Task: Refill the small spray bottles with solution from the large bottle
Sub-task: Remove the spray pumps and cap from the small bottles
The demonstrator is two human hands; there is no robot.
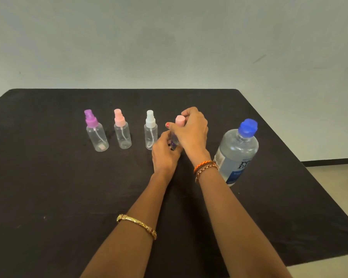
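- I've got both hands on the fourth small spray bottle [175, 140] — it stands upright on the black counter [48, 187], long axis vertical, right of the white-capped bottle [150, 130].
- My left hand [165, 151] grips the clear body low down; my right hand [193, 129] comes in from above, fingers curled round the pink cap [179, 119].
- So the cap sits straight above the body — the right hand is the nearer one for pulling or twisting it off, I'd judge, along that vertical line.
- The large bottle [236, 153], blue cap on, waits just right of my right wrist — right hand is closest to it too.
- The purple-capped bottle [95, 131] and pink-capped bottle [122, 129] stand apart on the left, untouched.
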